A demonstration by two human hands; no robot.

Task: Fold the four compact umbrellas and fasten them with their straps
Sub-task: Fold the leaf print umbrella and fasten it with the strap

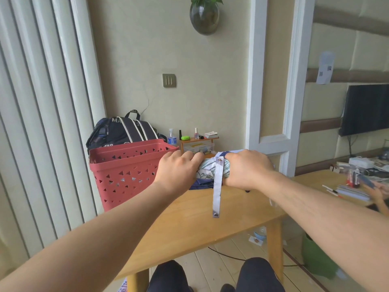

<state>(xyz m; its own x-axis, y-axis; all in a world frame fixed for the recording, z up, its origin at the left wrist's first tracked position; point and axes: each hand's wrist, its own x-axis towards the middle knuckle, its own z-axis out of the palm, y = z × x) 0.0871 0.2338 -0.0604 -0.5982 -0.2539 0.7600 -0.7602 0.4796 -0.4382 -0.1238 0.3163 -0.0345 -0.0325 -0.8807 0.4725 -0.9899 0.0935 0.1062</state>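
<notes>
1. The compact umbrella (210, 168), a bundle of pale patterned fabric with dark blue folds showing underneath, is lying at the far edge of the light wooden tabletop (189, 224), just beside the red perforated plastic basket (124, 169).
2. Its pale lilac fabric strap (217, 192) is hanging loose over the bundle toward the viewer, with one metal snap near the top and another at the free end; it is not yet fastened.
3. The left hand (179, 171) is pressing on the bundle's left end, its fingers (193, 158) curling over the fabric.
4. The right hand (248, 169) is wrapping around the right end, fingers clamped on the cloth.
5. The canopy is looking soft, light and springy, likely to unroll if released; the ribs inside are probably stiff.
6. Judging from this, one hand should be keeping the roll squeezed mid-body while the other is taking the strap by its snap end.
</notes>
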